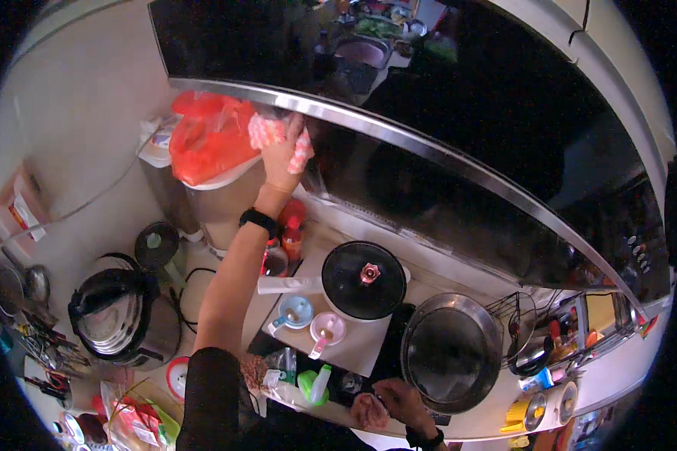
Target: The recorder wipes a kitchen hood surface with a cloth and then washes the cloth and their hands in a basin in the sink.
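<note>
My left hand [282,160] is raised to the lower metal edge of a glossy black range hood [372,119], gripping a red-and-white cloth [268,132] bunched around the fingers. Beside it, a red plastic bag [211,146] sits on top of a tall container [220,206]. Low in the view, at the counter's front edge, my right hand [399,399] has its fingers on a crumpled pink cloth [369,410] and appears to hold it. A wide metal pan [451,349] stands just right of that hand.
A lidded pan [364,282] with a white handle stands mid-counter, near a blue cup [295,312] and a pink cup [328,328]. An electric pressure cooker [118,318] is at left. A green-and-white bottle [316,386] lies near the front edge; a wire rack [533,321] stands right.
</note>
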Demonstrator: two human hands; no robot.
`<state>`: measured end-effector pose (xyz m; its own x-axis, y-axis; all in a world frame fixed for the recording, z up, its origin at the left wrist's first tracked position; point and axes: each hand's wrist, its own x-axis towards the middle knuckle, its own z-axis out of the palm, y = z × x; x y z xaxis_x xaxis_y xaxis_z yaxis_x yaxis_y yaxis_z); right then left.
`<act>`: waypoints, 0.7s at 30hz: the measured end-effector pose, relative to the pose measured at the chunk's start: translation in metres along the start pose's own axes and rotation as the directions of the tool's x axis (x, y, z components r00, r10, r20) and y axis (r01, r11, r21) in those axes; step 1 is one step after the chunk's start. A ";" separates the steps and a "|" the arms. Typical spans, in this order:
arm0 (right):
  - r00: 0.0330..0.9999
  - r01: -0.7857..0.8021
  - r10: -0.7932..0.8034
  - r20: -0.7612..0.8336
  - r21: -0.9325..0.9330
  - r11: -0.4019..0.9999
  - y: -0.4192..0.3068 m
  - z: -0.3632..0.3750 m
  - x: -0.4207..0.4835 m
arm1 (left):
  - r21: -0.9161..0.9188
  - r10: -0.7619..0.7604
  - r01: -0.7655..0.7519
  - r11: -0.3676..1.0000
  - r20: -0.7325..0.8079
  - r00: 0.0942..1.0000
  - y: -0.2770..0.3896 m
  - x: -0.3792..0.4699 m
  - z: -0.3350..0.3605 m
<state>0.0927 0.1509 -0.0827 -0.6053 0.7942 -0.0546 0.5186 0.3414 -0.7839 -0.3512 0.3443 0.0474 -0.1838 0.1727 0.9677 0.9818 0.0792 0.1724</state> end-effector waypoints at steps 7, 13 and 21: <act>0.998 0.059 -0.059 -0.008 0.001 0.998 0.014 0.008 -0.013 | -0.064 -0.038 0.052 0.997 0.200 0.979 0.001 -0.028 -0.003; 0.998 0.066 -0.065 0.008 -0.113 0.991 0.016 0.000 -0.008 | -0.954 -0.404 0.292 0.072 0.240 0.883 0.018 0.033 -0.042; 0.996 -0.004 0.006 0.092 -0.022 1.000 -0.027 0.005 0.016 | -0.045 -0.167 0.161 0.986 -0.269 0.949 0.000 0.023 0.008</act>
<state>0.0661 0.1520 -0.0654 -0.6551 0.7466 -0.1161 0.5343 0.3491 -0.7698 -0.3558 0.3558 0.0687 -0.3261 -0.1135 0.9385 0.9405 0.0613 0.3342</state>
